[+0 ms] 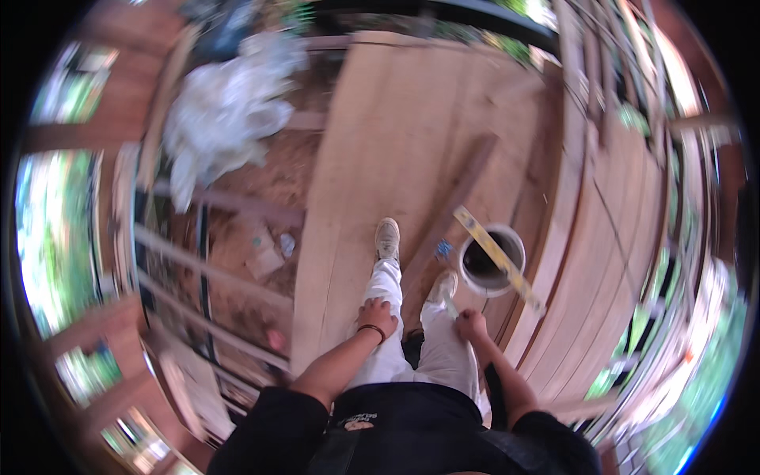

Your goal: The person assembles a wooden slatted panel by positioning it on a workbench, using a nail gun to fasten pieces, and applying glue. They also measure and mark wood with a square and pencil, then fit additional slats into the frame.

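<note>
My left hand rests on the left leg of my white trousers, its fingers spread over the knee. Beside my right leg, my right hand is closed around a thin, pale greenish thing, too blurred to name. Just ahead of that hand stands a white bucket with a dark inside. A yellow spirit level lies slantwise across its top, reaching past the rim on both sides. Near the bucket, a small blue object lies on the boards.
Under my feet are wide wooden boards, with a loose dark timber lying on them. To the left, bare joists cross open gaps above reddish soil. Crumpled clear plastic sheeting lies at the far left. More planks run along the right.
</note>
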Motion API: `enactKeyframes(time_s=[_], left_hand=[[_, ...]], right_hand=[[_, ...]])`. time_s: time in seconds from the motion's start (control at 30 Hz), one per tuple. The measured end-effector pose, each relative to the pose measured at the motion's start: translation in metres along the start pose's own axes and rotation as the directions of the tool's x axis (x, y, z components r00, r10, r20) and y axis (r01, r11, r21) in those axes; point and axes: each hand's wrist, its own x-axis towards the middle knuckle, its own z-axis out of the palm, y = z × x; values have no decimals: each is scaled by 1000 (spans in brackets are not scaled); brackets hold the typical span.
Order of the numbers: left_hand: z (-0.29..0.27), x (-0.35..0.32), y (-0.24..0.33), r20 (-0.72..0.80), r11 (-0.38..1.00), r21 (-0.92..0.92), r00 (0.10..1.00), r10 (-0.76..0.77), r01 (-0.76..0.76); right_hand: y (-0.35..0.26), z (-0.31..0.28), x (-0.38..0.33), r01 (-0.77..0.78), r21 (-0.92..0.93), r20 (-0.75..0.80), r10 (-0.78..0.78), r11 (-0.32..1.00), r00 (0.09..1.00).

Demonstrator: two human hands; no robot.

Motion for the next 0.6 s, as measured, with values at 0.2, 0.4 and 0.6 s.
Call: enactKeyframes(time_s=[0.2,0.4,0.6], left_hand=[[-34,-86,15,-426,837,-428,893,146,-341],[-56,-109,-30,-402,633,-703,915,25,-326],[-3,-151,-137,-268,478,-879,840,-472,-12]], right_hand=[[-130,-67,-82,674,-488,503,-452,554,736],[-284,-34,-115,928,-356,771,-526,109,358],[-413,104,-135,997,-6,921,-390,-73,-23]])
